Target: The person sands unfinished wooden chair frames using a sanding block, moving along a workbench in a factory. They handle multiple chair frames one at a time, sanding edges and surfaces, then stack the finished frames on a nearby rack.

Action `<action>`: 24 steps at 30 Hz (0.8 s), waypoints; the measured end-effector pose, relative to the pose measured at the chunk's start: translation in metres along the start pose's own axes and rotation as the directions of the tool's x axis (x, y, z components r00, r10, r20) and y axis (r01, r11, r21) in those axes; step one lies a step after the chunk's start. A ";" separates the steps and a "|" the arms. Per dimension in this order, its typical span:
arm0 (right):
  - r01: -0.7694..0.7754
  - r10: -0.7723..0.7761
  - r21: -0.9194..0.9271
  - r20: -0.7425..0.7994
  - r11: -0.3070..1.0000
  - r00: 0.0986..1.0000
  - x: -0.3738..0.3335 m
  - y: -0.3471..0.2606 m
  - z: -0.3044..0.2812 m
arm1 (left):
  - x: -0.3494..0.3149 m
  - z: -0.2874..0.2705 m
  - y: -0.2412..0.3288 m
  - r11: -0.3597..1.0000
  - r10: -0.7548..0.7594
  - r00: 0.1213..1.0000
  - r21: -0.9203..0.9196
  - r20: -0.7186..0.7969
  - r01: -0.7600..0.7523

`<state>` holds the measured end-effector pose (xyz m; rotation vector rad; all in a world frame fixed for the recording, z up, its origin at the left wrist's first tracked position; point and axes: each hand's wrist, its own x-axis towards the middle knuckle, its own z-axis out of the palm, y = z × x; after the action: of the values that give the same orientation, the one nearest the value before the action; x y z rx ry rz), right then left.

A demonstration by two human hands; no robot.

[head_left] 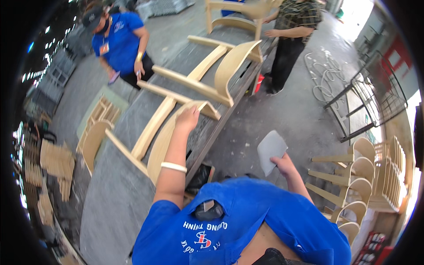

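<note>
A pale wooden chair frame with a curved back panel lies on its side on the grey-topped workbench. My left hand is closed over the upper edge of that panel, near its far end. In my right hand, off the right side of the bench, a grey sheet of sandpaper is pinched at its lower edge. The sheet is apart from the wood. Just beyond my left hand, a second chair frame of the same shape lies on the bench.
Across the bench stands a co-worker in a blue shirt; another in a patterned shirt is at the far right end. Curved chair parts are stacked at right, near a black metal rack. A pale hose coils on the floor.
</note>
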<state>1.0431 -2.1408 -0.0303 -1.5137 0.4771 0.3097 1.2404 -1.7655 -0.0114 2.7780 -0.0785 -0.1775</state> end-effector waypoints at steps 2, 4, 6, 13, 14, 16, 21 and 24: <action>0.000 0.001 -0.054 0.024 0.999 1.000 0.018 -0.012 0.002 | 0.007 0.004 0.010 0.997 -0.075 0.997 -0.004 0.024 0.075; 0.001 0.003 -0.050 0.074 0.999 0.997 0.037 -0.024 0.006 | 0.012 0.006 0.022 0.994 -0.102 0.995 0.033 -0.009 0.102; 0.017 -0.009 -0.068 0.114 0.998 0.993 0.062 -0.038 0.014 | 0.020 0.003 0.032 0.995 -0.100 0.995 0.025 -0.005 0.101; 0.084 0.006 -0.224 0.372 0.971 0.928 0.155 -0.060 0.075 | 0.004 -0.013 0.044 0.997 0.001 0.997 0.071 -0.078 0.005; 0.111 0.006 -0.281 0.385 0.953 0.923 0.170 -0.061 0.083 | -0.010 -0.014 0.040 0.999 -0.011 0.991 0.042 -0.137 0.017; 0.224 -0.054 -0.341 0.444 0.913 0.894 0.203 -0.067 0.100 | -0.049 -0.021 0.027 0.999 -0.037 0.966 -0.003 -0.256 0.038; 0.409 -0.132 -0.373 0.584 0.833 0.801 0.262 -0.064 0.140 | -0.150 -0.024 -0.009 0.977 -0.208 0.855 -0.063 -0.475 0.203; 0.496 -0.152 -0.420 0.627 0.760 0.764 0.288 -0.061 0.157 | -0.196 -0.011 -0.031 0.953 -0.301 0.781 -0.187 -0.548 0.236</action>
<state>1.3401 -2.0157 -0.1169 -1.9453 -0.4221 0.6245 1.0491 -1.7178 0.0102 2.5946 0.4710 0.5739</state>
